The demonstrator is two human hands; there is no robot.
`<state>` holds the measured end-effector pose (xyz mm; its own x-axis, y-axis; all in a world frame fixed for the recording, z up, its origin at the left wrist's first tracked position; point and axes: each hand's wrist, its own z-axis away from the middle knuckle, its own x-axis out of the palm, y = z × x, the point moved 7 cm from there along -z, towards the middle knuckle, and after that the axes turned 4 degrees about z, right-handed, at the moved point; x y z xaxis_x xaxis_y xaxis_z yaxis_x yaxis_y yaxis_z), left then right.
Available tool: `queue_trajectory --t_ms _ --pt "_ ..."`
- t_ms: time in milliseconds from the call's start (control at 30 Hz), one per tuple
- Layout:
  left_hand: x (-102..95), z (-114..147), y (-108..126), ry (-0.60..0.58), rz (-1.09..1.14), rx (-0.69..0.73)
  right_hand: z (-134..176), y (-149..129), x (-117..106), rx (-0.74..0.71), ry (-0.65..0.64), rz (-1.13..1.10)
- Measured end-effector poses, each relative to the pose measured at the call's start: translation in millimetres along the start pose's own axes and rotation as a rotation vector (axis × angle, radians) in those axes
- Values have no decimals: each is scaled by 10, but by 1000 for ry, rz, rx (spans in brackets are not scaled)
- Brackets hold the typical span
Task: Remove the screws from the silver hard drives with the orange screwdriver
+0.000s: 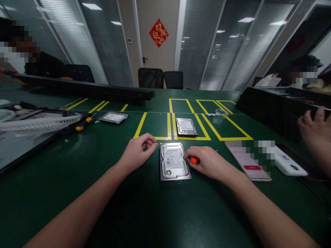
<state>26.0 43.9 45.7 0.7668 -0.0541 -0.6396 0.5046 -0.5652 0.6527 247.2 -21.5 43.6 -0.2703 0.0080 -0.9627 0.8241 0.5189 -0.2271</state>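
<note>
- My left hand (138, 153) is half curled just beyond the upper left corner of the near hard drive (173, 162); I cannot tell whether something small is pinched in it.
- My right hand (207, 160) grips an orange-handled tool (194, 159), a thin metal end showing past my knuckles. My fingertips are at the drive's right edge; I can't make out whether they touch it.
- That drive lies flat, label up, at the centre of the frame on the green table (124, 213), between my hands.
- Just above it in the frame, a second hard drive (186, 126) lies inside a box of yellow tape (140, 124).
- Left of centre I see a third drive (113, 117), with a yellow-and-black screwdriver (84, 124) near it.
- To the right of my right hand lie a phone (252, 167) and a white device (289, 162); above the phone is a clear plastic cup (219, 117).
- At the right edge, a co-worker's hand (317, 132) is raised with fingers spread in front of a black case (269, 112).
- A person (49, 65) sits at upper left behind a long black bar (90, 89).
</note>
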Motion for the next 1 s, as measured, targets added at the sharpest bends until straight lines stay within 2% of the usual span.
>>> queue_trajectory --t_ms 1000 --pt "4 -2 -15 -11 4 -9 4 7 -13 -7 -7 -21"
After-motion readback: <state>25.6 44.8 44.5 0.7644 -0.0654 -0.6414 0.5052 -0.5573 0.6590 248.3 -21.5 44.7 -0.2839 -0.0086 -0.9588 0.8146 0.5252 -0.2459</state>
